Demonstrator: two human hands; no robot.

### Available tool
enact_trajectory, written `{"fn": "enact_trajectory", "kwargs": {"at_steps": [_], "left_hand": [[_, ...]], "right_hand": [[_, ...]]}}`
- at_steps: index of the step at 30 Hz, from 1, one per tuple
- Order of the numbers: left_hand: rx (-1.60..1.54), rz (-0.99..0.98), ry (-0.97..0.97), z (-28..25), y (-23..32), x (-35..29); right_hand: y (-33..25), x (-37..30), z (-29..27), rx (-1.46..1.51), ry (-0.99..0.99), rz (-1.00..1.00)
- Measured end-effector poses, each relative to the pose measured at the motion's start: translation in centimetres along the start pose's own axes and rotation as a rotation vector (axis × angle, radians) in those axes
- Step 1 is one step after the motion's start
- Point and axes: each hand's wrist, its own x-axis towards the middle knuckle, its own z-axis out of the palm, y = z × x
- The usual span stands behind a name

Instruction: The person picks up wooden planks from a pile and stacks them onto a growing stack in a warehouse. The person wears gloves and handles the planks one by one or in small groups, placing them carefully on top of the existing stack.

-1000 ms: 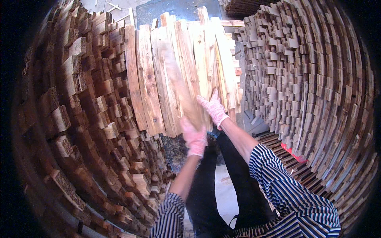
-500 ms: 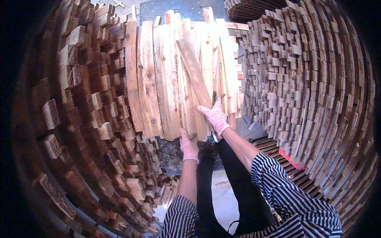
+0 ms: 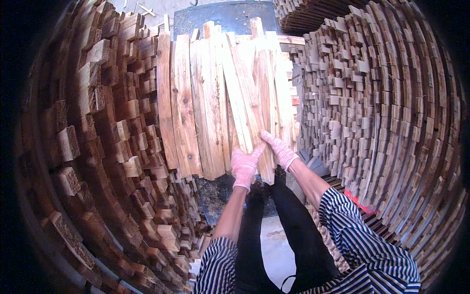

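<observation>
A layer of pale wooden slats (image 3: 183,105) lies side by side in front of me, their lengths running away from me. My left hand (image 3: 246,166), in a pinkish knitted glove, is closed on the near end of a light slat (image 3: 235,98) that slants across the others. Another slat (image 3: 247,90) lies tilted beside it. My right hand (image 3: 280,149), gloved alike, is closed at the right edge of a slat (image 3: 266,159) whose near end juts toward me. The fingers of both hands are partly hidden.
Tall stacks of wooden slats rise close on the left (image 3: 90,88) and on the right (image 3: 342,93). A dark bluish board (image 3: 230,12) shows beyond the layer. Something red (image 3: 357,200) lies low by the right stack. Loose offcuts (image 3: 147,10) lie on the far floor.
My left hand has moved up and right onto a slat's near end. My right hand has shifted slightly right and down. The slanted slats in the middle lie differently.
</observation>
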Motion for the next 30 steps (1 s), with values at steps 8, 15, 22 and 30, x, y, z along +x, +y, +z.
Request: {"fn": "enact_trajectory", "kwargs": {"at_steps": [8,15,22,30], "left_hand": [[-0.347,-0.183,-0.495,-4.5,2.3,-5.9],[-0.26,-0.225,-0.616,-9.1,1.4,-14.3],[-0.519,-0.306,-0.521,-11.0,9.4,-28.2],[-0.842,-0.418,-0.393,-14.0,13.4,-26.3]], "right_hand": [[0.0,-6.7,-0.2,-0.144,-0.176,-0.052],[0.6,-16.6,2.6,0.293,-0.263,0.169],[-7.3,-27.0,3.6,-0.166,-0.234,0.179],[-9.1,-21.3,8.2,0.05,-0.283,0.332]]}}
